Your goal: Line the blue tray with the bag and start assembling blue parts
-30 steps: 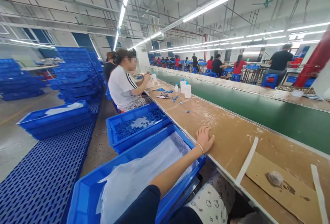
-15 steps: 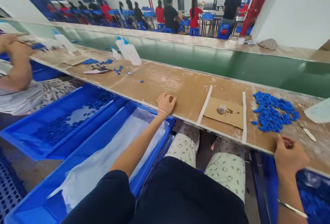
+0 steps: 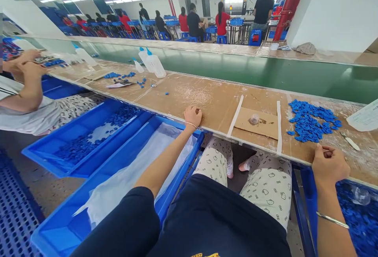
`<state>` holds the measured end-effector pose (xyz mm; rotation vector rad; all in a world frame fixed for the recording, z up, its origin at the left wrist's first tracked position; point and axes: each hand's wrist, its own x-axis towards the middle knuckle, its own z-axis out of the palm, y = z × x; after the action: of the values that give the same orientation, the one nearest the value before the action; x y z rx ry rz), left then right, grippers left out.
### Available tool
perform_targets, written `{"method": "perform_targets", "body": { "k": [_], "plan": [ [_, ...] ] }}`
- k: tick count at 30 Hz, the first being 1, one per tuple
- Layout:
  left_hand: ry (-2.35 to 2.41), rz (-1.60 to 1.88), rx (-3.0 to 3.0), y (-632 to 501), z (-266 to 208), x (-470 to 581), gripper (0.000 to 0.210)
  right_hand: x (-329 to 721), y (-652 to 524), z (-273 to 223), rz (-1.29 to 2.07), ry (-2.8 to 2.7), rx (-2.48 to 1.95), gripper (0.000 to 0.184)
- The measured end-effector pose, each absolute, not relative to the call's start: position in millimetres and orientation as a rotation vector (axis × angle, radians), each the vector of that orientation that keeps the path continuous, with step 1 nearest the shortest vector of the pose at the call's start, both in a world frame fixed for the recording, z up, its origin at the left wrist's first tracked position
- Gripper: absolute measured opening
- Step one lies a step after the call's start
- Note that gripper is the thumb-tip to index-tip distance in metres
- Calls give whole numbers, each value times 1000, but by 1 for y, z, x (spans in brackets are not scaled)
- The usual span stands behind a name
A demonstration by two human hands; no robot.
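Observation:
My left hand [image 3: 192, 115] rests curled on the front edge of the brown workbench [image 3: 206, 99], holding nothing. My right hand [image 3: 329, 165] sits as a loose fist on the same edge farther right, with nothing visible in it. Between the hands lies a cardboard pad [image 3: 265, 125] framed by two white strips, with a small clear cup [image 3: 254, 119] on it. Just beyond my right hand is a pile of small blue parts [image 3: 310, 121], and beside it a slim knife-like tool [image 3: 350, 142].
By my left knee stands a blue bin [image 3: 165, 203] lined with a clear bag, then another [image 3: 44, 158] holding blue parts. A third bin [image 3: 358, 217] is under my right arm. White squeeze bottles [image 3: 155, 66] stand near a green conveyor [image 3: 265, 73]. A co-worker [image 3: 26, 91] sits left.
My view swung from the left, down the line, to the bench straight ahead. My left hand curled from flat to closed on the edge. My right hand came into view.

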<state>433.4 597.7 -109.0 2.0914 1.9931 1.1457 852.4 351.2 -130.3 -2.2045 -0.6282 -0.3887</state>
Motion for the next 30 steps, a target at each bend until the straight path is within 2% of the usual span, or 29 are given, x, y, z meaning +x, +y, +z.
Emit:
{"method": "perform_targets", "body": {
  "k": [21, 30],
  "plan": [
    [1877, 1258, 2067, 598, -109, 432, 15, 853, 351, -129, -410, -624, -2286, 29],
    [1875, 1265, 2070, 598, -109, 433, 15, 854, 352, -128, -418, -637, -2277, 23]
  ]
}}
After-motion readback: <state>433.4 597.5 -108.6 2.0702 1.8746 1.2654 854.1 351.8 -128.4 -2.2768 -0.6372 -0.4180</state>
